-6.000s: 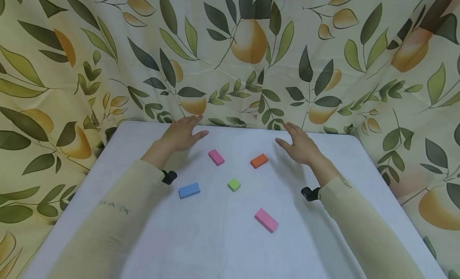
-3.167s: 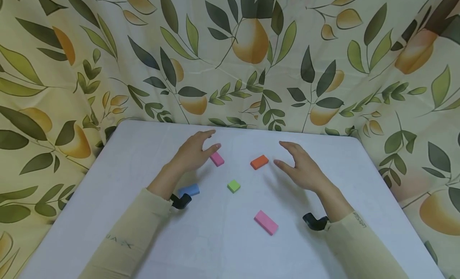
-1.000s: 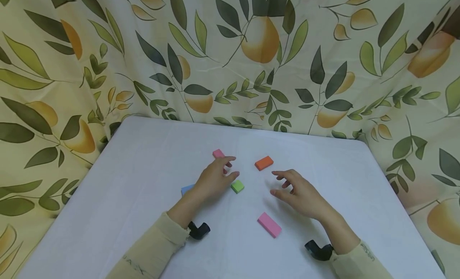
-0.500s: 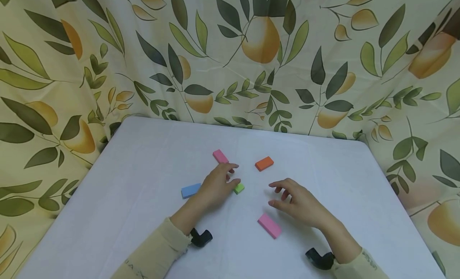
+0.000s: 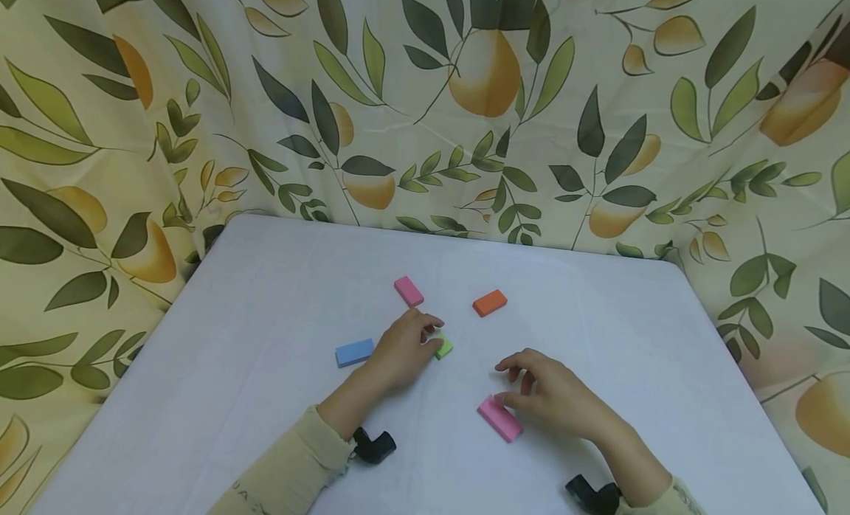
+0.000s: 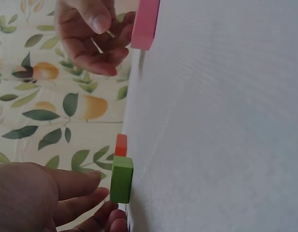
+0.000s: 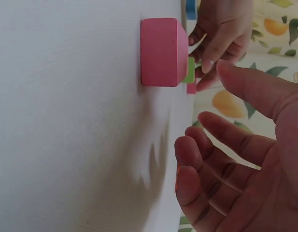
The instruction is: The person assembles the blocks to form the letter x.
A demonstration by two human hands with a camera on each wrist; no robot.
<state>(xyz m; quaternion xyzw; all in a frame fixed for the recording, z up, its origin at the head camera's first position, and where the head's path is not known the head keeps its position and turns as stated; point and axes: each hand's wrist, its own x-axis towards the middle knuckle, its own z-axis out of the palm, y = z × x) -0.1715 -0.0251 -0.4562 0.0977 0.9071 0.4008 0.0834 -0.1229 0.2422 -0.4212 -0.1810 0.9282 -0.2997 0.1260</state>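
Note:
My left hand (image 5: 405, 350) is over the small green block (image 5: 444, 347), its thumb tip overlapping the block's left side in the head view. In the left wrist view the fingers stand loosely bent beside the green block (image 6: 121, 180), with the thumb right at its edge. My right hand (image 5: 554, 393) hovers by the nearer pink block (image 5: 499, 419), thumb tip over the block's far end. From the right wrist, its fingers (image 7: 188, 151) are loosely bent and apart from that pink block (image 7: 159, 52), which lies on the white table.
A blue block (image 5: 355, 353) lies just left of my left hand. Behind it is another pink block (image 5: 408, 291), and an orange block (image 5: 490, 303) sits farther right. The white table (image 5: 279, 279) ends at a fruit-patterned curtain (image 5: 425, 116).
Both hands have come down and nearer from the table's far side. The left hand moved right to the green block, the right hand back toward the nearer pink block. The blocks stay put.

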